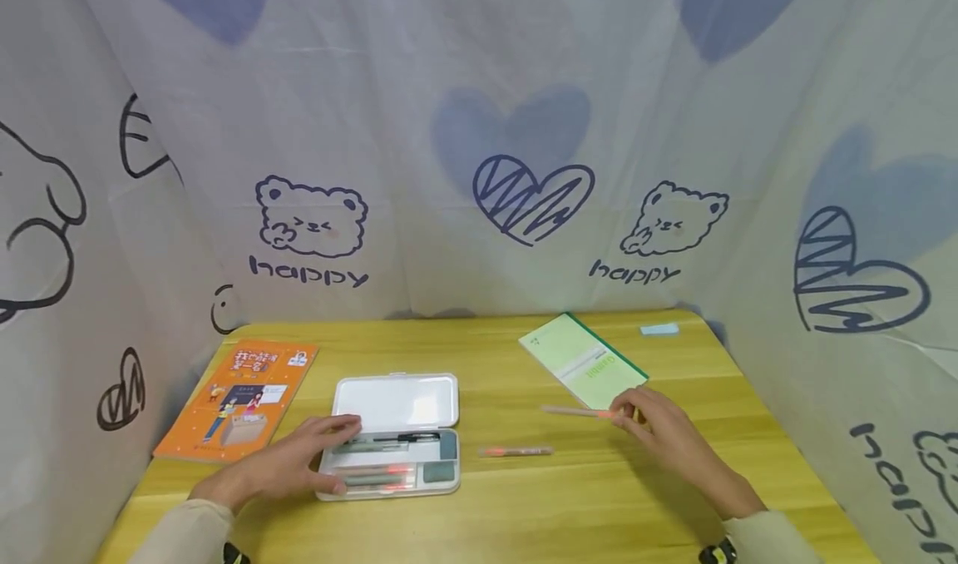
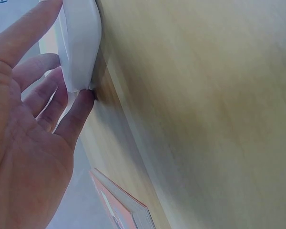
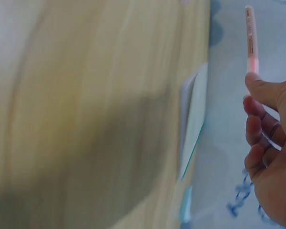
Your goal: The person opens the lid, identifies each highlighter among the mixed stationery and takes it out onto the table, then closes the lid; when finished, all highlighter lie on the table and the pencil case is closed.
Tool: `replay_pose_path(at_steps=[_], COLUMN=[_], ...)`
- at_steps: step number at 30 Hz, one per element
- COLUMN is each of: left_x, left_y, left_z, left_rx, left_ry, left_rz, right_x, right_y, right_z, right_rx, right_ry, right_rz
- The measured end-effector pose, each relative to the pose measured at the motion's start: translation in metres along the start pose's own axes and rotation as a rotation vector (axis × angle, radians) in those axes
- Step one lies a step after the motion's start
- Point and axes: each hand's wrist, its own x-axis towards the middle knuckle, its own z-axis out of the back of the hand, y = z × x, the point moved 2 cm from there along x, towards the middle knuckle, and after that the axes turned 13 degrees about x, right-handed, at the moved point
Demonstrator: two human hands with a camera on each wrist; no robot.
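Between thumb and fingertips, my right hand (image 1: pixel 662 427) pinches one end of a pale pen with a pink band (image 1: pixel 580 412), held over the table to the right. The right wrist view shows this pen (image 3: pixel 251 40) pointing away from the thumb. My left hand (image 1: pixel 280 464) grips the left end of a white pencil case (image 1: pixel 459 485), its thumb at the near side. In the left wrist view its fingers bend against the case wall (image 2: pixel 83 43). The case lies with its lid (image 1: pixel 392 402) raised back. Inside are several pens (image 1: pixel 374 479) and a grey-green block (image 1: pixel 439 472).
Another pink-banded pen (image 1: pixel 516 452) lies on the yellow wood-grain table (image 1: pixel 539 514), right of the case. A green notebook (image 1: pixel 580 360) lies beyond the right hand, with a small light-blue piece (image 1: pixel 659 329) farther back. An orange book (image 1: pixel 235 402) lies at left. Printed cloth walls (image 1: pixel 419 239) surround the table.
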Motion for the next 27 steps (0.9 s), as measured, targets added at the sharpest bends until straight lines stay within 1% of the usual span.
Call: replay_pose_path(at_steps=[4,6,9,11,18,22,27], left_x=[0.000,-0.001,-0.002,-0.002,0.000,0.000,-0.001], left_y=[0.000,0.000,-0.001,-0.002,-0.001,-0.001,-0.001], left_z=[-0.003,-0.003,-0.002,-0.002,-0.001,0.000,0.000], left_rx=[-0.003,-0.005,-0.007,-0.011,0.012,0.001,0.005], left_ry=[0.006,0.007,0.003,-0.001,-0.010,-0.001,-0.001], left_rz=[-0.003,-0.004,-0.013,-0.007,0.003,0.015,0.023], right_x=[-0.019,-0.026,-0.033,-0.035,-0.035,-0.037,-0.038], right_y=[-0.021,-0.030,-0.041,-0.046,-0.054,-0.058,-0.059], right_z=[0.013,0.015,0.014,0.012,0.003,0.000,-0.002], right_rx=[0.014,0.015,0.037,0.061,0.137,0.162,0.174], right_ry=[0.010,0.032,0.076,0.100,0.165,0.208,0.223], right_rz=[0.014,-0.009,-0.068,-0.097,-0.102,-0.132,-0.128])
